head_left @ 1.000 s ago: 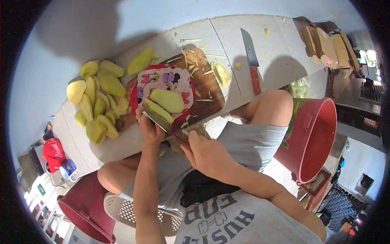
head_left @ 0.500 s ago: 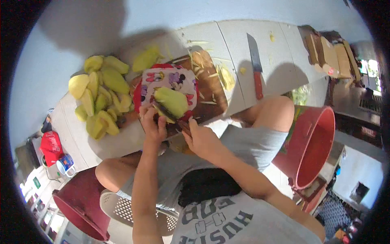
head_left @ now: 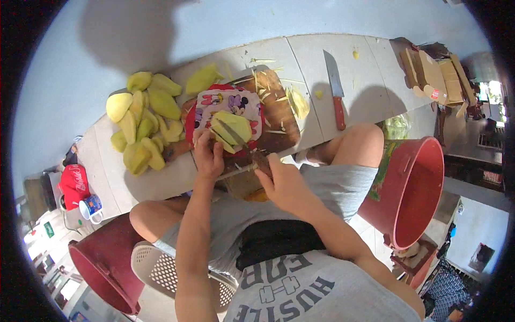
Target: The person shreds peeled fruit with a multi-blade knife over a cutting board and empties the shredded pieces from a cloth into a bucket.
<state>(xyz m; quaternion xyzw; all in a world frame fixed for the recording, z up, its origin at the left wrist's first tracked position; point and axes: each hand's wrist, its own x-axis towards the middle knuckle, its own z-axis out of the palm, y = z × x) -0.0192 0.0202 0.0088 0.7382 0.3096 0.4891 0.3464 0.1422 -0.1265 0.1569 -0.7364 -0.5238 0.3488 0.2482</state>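
Observation:
A peeled green fruit (head_left: 236, 124) lies on a cartoon-print cloth (head_left: 206, 100) over a wooden cutting board (head_left: 281, 115). My left hand (head_left: 208, 156) grips the fruit's near left end. In my right hand (head_left: 276, 176) is the brown handle of a knife (head_left: 233, 132), whose blade lies across the fruit, with a slice on its near side. Pale shreds are scattered on the board. Left of the board is a heap of peeled fruit pieces (head_left: 145, 121), and another piece (head_left: 203, 79) rests behind the cloth.
A red-handled knife (head_left: 338, 96) lies on the tiled surface (head_left: 308, 53) at the right. Red tubs (head_left: 416, 193) (head_left: 110, 263) stand at both sides, with a perforated basket (head_left: 161, 271) at lower left. A mug (head_left: 91, 208) is at far left, cardboard (head_left: 437, 78) at far right.
The knife has moved from the fruit's near left edge to farther across it, and my right hand has shifted slightly right. A slice now shows beside the blade. The whole view has shifted slightly.

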